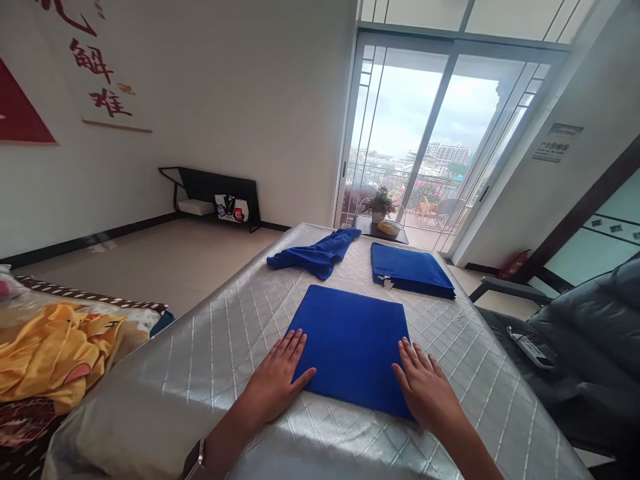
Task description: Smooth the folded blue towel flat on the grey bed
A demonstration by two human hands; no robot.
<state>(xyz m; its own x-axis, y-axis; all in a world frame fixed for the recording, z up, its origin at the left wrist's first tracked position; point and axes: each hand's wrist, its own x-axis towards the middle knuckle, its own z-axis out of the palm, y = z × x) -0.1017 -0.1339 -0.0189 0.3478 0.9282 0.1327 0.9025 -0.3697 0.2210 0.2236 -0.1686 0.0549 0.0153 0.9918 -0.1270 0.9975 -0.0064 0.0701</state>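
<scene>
Hands: my left hand (277,375) and right hand (429,387) lay flat, thumbs apart from fingers.
Flat blue fabric square: one (353,347), partly under both.
Beyond: one blue cloth stack (413,265), one crumpled blue cloth (320,255).

Left hand (280,373) palm down, fingertips and thumb on the left edge of a flat, squarish blue cloth (353,347). Right hand (429,383) mirrors it on the right edge. Watch (194,460) on left wrist. Cloth sits on the bench (225,360), which has a silver quilted cover. Beyond it: crumpled blue cloth (320,255) to the left, neat blue stack (413,267) to the right, white tags (386,282) at its near-left corner. Yellow fabric (55,347) heaped left of bench; dark armchair (590,360) right, pale handset (533,348) on it. Far end: potted plant (380,203) by glass sliding doors (435,133). Back left: black rack (217,183), white bag (231,209) on it. Wall scroll (107,87) upper left, red characters.
</scene>
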